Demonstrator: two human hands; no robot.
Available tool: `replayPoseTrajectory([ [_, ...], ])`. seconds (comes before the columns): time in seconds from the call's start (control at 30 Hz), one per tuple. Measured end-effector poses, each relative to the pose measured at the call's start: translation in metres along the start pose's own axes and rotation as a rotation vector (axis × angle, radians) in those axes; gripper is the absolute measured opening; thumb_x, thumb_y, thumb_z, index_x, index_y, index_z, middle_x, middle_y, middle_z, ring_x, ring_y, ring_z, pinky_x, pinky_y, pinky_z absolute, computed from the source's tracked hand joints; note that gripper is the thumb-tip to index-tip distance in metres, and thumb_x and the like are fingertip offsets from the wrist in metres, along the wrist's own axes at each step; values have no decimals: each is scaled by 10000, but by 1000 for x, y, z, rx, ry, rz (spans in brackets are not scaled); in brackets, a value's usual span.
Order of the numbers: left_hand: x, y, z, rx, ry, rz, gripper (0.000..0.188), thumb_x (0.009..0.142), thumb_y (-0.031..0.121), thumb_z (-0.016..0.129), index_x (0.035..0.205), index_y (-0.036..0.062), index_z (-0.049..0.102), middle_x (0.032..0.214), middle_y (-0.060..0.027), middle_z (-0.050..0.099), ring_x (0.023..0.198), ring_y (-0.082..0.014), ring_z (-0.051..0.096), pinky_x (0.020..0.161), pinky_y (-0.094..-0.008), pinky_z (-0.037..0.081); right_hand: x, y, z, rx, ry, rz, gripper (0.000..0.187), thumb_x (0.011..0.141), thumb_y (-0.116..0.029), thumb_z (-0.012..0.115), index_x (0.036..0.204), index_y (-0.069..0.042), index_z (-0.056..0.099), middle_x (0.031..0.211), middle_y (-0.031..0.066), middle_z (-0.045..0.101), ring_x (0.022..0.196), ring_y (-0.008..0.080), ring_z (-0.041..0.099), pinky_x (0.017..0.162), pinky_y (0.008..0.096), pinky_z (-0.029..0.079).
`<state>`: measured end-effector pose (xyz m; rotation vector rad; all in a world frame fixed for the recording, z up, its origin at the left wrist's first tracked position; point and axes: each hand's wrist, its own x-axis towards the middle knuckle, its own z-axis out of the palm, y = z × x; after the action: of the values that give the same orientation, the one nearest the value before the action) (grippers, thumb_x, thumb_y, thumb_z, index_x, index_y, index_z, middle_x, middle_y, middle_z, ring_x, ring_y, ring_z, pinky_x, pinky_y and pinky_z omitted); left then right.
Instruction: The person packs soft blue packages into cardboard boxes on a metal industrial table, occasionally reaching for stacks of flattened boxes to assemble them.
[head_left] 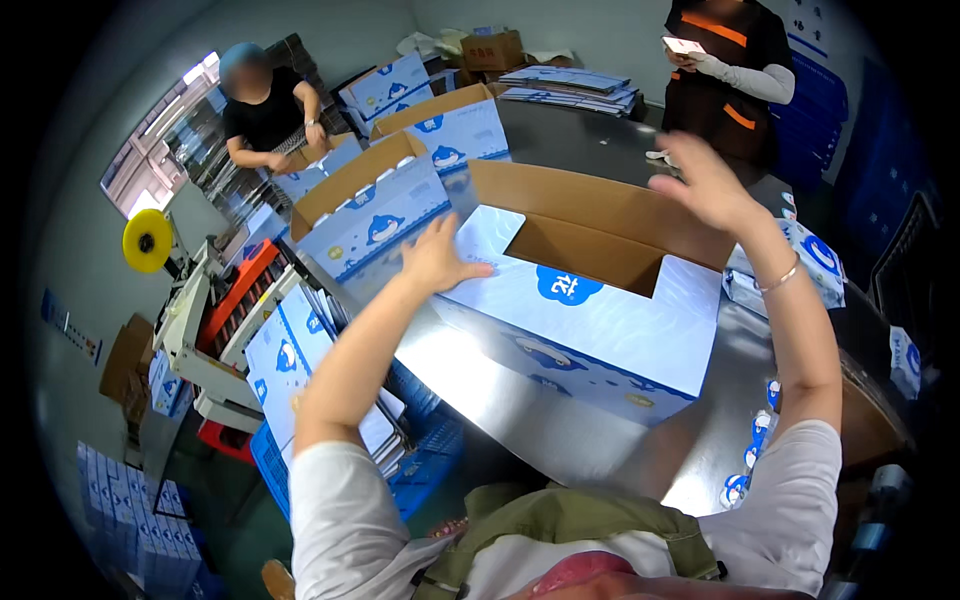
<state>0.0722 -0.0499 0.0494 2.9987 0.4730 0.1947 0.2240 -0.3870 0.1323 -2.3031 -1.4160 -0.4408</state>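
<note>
A blue-and-white cardboard box [590, 365] with printed whale figures stands on the metal table in front of me. Its far flap is raised with the brown inner side showing, while the side and near flaps lie folded inward around a gap in the top. My left hand [436, 258] is at the left end of the box, fingers spread, the thumb on or just over the white flap. Beyond the right end, my right hand [708, 188] is raised by the far flap, its fingers apart and nothing in it.
Two similar open boxes [375, 215] [445, 130] stand at the back left. A person [265, 110] handles another there. A second person [730, 80] stands at the far right. Flat cartons [285, 350] fill a blue crate [270, 465] beside a tape machine [205, 330]. White-and-blue packs [785, 265] lie at right.
</note>
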Motion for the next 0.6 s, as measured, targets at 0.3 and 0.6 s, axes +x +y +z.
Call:
replayPoseTrajectory([
  [0.3,-129,25,185,-1610,549,-509,556,890,344,576,1311,17,419,1222,-142,497,1133,-207,473,966,-319,372,-171,-28,32,140,-235,98,899,778,-689,527,1403,-56,394,1476,233,298,1398,402,207,1143,495,108],
  [0.6,-97,91,4,-902,-40,480,364,826,46,661,1170,22,544,898,-124,682,834,-219,681,699,-296,536,-192,-26,173,267,-390,563,254,889,-196,499,1021,-12,616,1087,225,599,1047,343,574,866,421,470],
])
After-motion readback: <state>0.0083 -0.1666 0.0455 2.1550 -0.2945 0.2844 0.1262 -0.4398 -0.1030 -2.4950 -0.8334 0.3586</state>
